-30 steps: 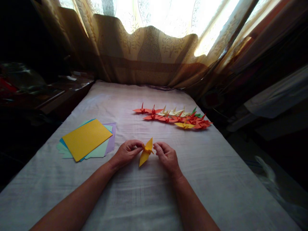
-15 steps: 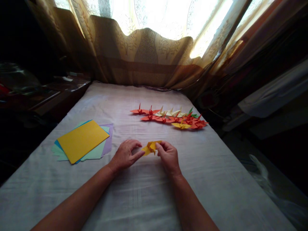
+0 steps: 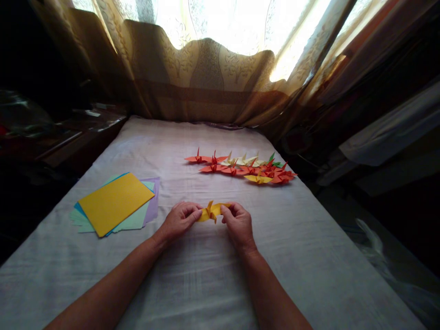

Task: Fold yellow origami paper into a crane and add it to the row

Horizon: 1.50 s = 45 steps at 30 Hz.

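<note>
Crane stretched side to side now, yellow and right in front of us, and the big change is our left hand: half a second ago its thumb and fingers stood well apart, and now they have closed on the left wing. Our right hand keeps its pinch on the right wing, so both sides are held at once, with one slim point standing up between them, neck or tail, we can't be sure which. For the folded paper, we'd judge that means steadier control, though we can't tell whether it hangs clear of the cloth. That cloth is pale and softly creased, running away to a patterned curtain with daylight blazing through its upper part. Over on our left, a yellow sheet tops blue, pale green and purple ones, all fanned askew. Beyond our hands sits a tight flock: red cranes, cream cranes, a green crane at the far right, and another yellow one in front. Past the cloth's right edge we get gloom, pale fabric and something see-through, perhaps plastic, lower down.
</note>
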Available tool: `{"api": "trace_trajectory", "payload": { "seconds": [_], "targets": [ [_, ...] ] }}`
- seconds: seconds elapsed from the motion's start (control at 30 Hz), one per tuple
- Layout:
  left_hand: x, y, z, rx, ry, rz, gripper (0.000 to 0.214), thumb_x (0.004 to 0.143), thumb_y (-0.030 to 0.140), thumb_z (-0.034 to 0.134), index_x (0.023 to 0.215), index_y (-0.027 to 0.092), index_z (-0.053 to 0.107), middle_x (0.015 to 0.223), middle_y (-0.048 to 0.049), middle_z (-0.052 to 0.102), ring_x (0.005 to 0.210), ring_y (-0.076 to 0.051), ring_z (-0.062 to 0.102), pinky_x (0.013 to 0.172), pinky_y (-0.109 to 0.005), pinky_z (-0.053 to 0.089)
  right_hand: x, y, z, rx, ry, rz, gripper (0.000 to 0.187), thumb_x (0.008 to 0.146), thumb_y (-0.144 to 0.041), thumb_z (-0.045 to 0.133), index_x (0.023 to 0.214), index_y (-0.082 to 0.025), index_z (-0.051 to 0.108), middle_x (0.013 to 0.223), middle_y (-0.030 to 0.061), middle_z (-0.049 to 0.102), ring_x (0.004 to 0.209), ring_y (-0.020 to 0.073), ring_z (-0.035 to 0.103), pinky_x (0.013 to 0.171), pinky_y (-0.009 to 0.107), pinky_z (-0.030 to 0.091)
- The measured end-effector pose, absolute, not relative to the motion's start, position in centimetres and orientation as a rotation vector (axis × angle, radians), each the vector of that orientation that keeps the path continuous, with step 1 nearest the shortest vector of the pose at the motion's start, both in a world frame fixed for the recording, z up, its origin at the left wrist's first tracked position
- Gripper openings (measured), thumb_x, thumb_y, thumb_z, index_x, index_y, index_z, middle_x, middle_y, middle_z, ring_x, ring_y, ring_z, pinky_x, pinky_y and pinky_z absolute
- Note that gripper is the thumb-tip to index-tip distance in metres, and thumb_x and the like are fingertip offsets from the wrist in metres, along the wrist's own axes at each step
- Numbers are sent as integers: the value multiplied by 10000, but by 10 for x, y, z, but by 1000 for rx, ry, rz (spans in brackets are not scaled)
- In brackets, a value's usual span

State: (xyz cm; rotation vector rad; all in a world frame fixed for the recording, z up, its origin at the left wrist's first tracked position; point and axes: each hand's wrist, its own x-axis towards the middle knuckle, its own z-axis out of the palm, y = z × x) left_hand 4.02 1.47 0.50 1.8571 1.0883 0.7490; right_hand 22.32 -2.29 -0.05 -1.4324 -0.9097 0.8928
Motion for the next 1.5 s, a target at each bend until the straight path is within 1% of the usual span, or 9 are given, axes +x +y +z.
{"api": "trace_trajectory", "payload": {
  "seconds": [0.37,0.7,0.83,1.13,1.3,1.4,1.43,1.5],
  "targets": [
    [38,16,3,1795,1095,771,382,836,489,498,596,195,538,930,-61,732,832,-195,642,775,-287,495,225,-22,2,-1440,-857,933,268,631,-453,677,652,-187,647,563,-24,631,466,106,518,449,211,420],
    [37,16,4,1808,1091,790,371,841,465,502,595,192,551,909,-63,733,807,-185,644,772,-282,507,229,-20,-2,-1472,-885,912,287,630,-466,674,678,-182,671,584,-10,646,481,115,534,455,218,433],
    [37,17,5,1855,1102,785,368,837,457,494,580,198,541,891,-61,736,789,-183,640,767,-285,505,230,-20,-5,-1472,-900,900,279,647,-466,670,657,-187,661,567,-16,632,477,113,525,453,216,426],
    [39,16,6,1872,1142,788,359,834,457,477,583,207,534,913,-60,740,824,-202,655,793,-312,505,229,-21,-3,-1487,-860,923,283,613,-469,676,653,-189,661,562,-15,628,475,117,514,455,222,419],
    [37,17,4,1876,1173,796,381,842,471,464,572,210,528,917,-59,747,840,-208,671,800,-315,516,230,-20,-4,-1478,-862,948,281,617,-468,669,647,-188,651,560,-20,613,481,115,503,458,219,405],
    [35,20,1,1867,1205,828,389,856,478,458,600,213,581,954,-58,750,883,-217,682,835,-324,525,231,-18,-7,-1474,-890,951,260,633,-452,656,632,-193,635,551,-34,588,471,105,473,458,215,379],
    [34,21,-1,1868,1209,838,377,856,474,458,640,214,624,979,-61,752,907,-225,687,851,-333,528,231,-17,-8,-1470,-904,941,251,639,-445,648,625,-195,632,546,-36,582,474,105,471,462,215,374],
    [33,23,-4,1874,1210,851,362,855,486,472,784,222,710,1017,-61,755,951,-240,691,877,-353,534,231,-15,-9,-1468,-912,920,244,646,-438,634,613,-196,629,549,-34,585,481,105,470,469,214,370]
  ]
}}
